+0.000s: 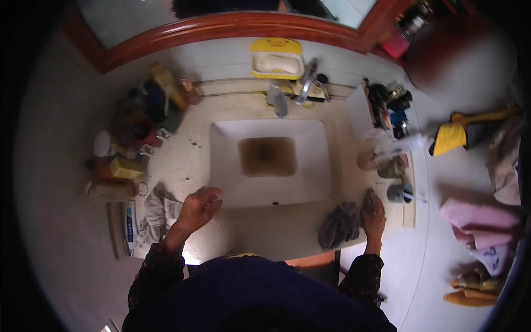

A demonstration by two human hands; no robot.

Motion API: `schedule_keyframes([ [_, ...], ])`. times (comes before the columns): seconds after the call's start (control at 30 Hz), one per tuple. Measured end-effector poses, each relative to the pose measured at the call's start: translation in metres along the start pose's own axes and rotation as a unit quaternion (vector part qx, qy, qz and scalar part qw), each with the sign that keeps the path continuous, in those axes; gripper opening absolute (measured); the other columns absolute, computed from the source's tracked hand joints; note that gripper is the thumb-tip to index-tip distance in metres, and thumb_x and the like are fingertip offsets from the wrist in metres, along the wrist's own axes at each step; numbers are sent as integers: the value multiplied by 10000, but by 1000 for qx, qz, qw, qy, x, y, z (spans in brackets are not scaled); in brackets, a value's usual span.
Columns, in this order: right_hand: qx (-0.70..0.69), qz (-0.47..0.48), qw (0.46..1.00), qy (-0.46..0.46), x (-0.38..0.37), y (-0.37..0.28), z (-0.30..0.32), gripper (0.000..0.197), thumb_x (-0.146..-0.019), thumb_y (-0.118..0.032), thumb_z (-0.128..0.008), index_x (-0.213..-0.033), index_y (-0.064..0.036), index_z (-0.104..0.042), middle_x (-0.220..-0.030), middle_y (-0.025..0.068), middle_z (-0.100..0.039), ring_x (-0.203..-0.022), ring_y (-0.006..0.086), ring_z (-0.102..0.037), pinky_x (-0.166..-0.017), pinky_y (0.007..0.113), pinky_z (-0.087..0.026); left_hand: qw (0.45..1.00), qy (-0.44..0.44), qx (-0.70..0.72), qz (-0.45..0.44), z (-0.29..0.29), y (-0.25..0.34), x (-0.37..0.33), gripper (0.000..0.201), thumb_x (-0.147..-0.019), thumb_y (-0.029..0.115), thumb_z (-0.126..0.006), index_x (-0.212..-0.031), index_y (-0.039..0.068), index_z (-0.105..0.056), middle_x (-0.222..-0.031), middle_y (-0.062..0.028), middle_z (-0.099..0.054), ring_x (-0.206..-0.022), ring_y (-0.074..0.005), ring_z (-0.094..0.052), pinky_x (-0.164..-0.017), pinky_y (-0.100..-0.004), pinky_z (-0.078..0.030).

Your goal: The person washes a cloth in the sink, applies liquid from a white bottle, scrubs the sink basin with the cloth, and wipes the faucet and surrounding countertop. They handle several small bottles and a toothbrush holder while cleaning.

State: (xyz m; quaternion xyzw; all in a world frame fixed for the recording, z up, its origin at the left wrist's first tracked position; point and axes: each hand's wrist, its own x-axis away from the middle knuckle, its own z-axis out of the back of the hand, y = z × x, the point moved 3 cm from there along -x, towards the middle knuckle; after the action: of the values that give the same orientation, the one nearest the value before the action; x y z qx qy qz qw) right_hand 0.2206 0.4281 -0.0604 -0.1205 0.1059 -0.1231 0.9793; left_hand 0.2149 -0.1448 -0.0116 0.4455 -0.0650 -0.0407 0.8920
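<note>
White soap [280, 63] is held in a yellow dish [269, 45]. Left hand [200, 210] is opened; right hand [374, 214], grip unclear, is placed by grey cloth [337, 225].

Beyond the back edge of the countertop [188, 119], a red-brown wooden frame [238, 26] borders a mirror [138, 23]. Near the middle of that edge sits a yellow soap dish [255, 67] with white soap [279, 63]. Toward the back right corner, a white box [360, 112] stands beside dark bottles [379, 97]. A grey cup [395, 193] is by the right edge, a yellow box [126, 167] by the left. Pink cloth [478, 221] hangs beyond the right edge.
</note>
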Motion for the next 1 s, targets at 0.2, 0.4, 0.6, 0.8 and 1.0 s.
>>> schedule_keyframes([
  [0.2, -160, 58, 985, 1, -46, -76, 10, 448, -814, -117, -584, -1254, -35, -594, -1132, 239, -655, -1042, 424, -631, -898, 460, -513, 975, 207, -24, 72, 43, -59, 41, 233, -843, 91, -671, -1071, 59, -638, -913, -141, -657, -699, -260, -645, -638, -346, -543],
  [0.4, -281, 192, 935, -96, -64, -304, -53, 422, -849, -126, -595, -1248, 6, -550, -1187, 255, -606, -1075, 422, -599, -928, 456, -492, 923, 298, -238, 47, 63, -96, 48, 377, -811, 104, -630, -1185, 76, -602, -928, -157, -633, -796, -335, -592, -718, -453, -478],
  [0.6, -201, 267, 908, 254, -118, -476, -153, 457, -804, -112, -604, -1252, -33, -554, -1145, 215, -595, -991, 371, -586, -849, 483, -476, 910, 217, -347, 70, 40, -129, 54, 524, -709, 244, -653, -1207, 89, -601, -1100, -187, -585, -995, -399, -529, -863, -512, -408],
  [0.8, -218, 308, 918, 125, -79, -568, -227, 350, -724, -81, -626, -1072, -60, -599, -1078, 151, -542, -1065, 328, -506, -850, 420, -417, 917, 205, -332, 81, 42, -126, 49, 535, -722, 296, -636, -1212, 85, -597, -1212, -198, -565, -1098, -405, -521, -912, -532, -390],
  [1.0, -248, 298, 920, 56, -113, -506, -241, 367, -757, -47, -592, -1123, -33, -571, -1151, 180, -548, -1070, 374, -508, -937, 503, -397, 923, 208, -309, 96, 44, -125, 51, 546, -787, 338, -630, -1268, 87, -569, -1222, -193, -563, -1072, -410, -527, -930, -540, -392],
])
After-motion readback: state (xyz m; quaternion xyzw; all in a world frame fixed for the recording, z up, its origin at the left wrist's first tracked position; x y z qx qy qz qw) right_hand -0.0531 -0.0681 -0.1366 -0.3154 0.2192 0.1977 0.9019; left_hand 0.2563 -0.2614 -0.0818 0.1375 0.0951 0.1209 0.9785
